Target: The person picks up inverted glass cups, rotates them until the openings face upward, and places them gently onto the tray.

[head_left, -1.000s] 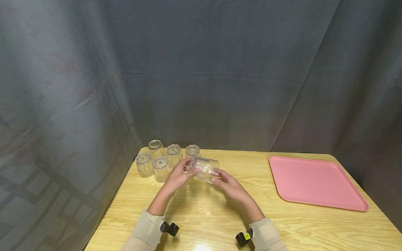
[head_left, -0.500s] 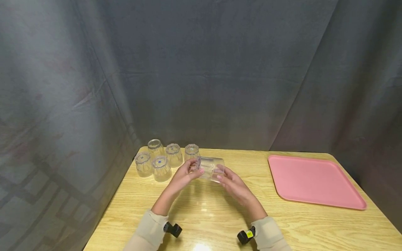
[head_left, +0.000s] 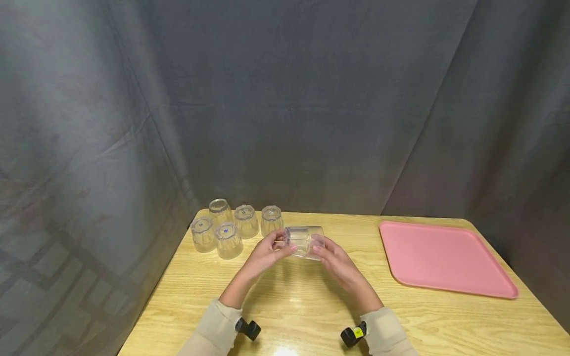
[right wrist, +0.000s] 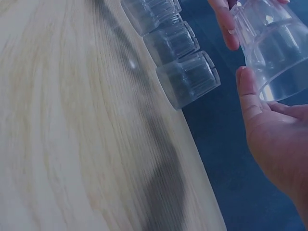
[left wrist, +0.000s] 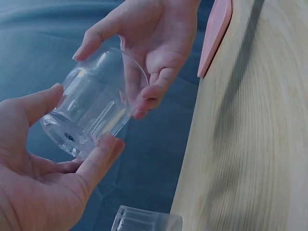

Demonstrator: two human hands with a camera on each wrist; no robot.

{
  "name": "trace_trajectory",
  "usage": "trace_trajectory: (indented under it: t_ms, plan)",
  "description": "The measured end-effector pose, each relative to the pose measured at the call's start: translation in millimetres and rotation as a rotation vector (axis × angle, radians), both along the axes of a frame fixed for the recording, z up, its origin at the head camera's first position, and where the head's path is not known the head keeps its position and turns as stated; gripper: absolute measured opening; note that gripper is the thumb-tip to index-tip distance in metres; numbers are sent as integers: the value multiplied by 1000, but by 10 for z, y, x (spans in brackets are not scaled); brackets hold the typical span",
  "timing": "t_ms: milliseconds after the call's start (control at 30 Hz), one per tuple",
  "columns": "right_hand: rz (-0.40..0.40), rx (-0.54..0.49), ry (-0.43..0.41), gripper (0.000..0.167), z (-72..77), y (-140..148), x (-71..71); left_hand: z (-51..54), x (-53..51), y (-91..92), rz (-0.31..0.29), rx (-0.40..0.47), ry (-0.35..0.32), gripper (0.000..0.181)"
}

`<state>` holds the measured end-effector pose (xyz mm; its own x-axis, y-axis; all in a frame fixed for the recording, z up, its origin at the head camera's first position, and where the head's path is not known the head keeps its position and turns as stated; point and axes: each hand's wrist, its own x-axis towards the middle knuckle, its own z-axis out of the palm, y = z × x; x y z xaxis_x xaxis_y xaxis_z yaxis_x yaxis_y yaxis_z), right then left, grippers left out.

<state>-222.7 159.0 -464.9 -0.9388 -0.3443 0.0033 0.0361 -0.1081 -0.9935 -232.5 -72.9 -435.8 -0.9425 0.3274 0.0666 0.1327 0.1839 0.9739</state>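
Observation:
A clear drinking glass (head_left: 304,241) lies on its side in the air above the table, held between both hands. My left hand (head_left: 266,254) grips it near the thick base, thumb on one side and fingers on the other, as the left wrist view also shows on the glass (left wrist: 91,101). At the rim end my right hand (head_left: 339,262) pinches it between thumb and fingers. Several more clear glasses (head_left: 229,242) stand upside down at the table's back left, apart from the hands.
A pink tray (head_left: 447,259) lies flat at the right of the wooden table (head_left: 285,306). Grey curtain (head_left: 289,109) hangs behind the table and at both sides. The upside-down glasses stand close together near the left edge, one of them (head_left: 271,220) just behind the left hand.
Both hands have moved slightly right with the glass, which now lies more nearly level. The standing glasses and the tray have stayed in place.

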Motion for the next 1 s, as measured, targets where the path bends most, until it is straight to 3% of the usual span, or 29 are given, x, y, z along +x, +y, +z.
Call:
trace_trajectory:
  t_ms: [333,500,1000]
  plan:
    - [-88,192,60,65,49,107,-27,-64,-39,73,-83,5,-3,63]
    - [-124,291,115,61,65,141,-27,-96,-53,102,-87,-8,-34,66]
    - [-122,327,142,65,136,307,-25,-113,-68,220,-113,23,-47,61]
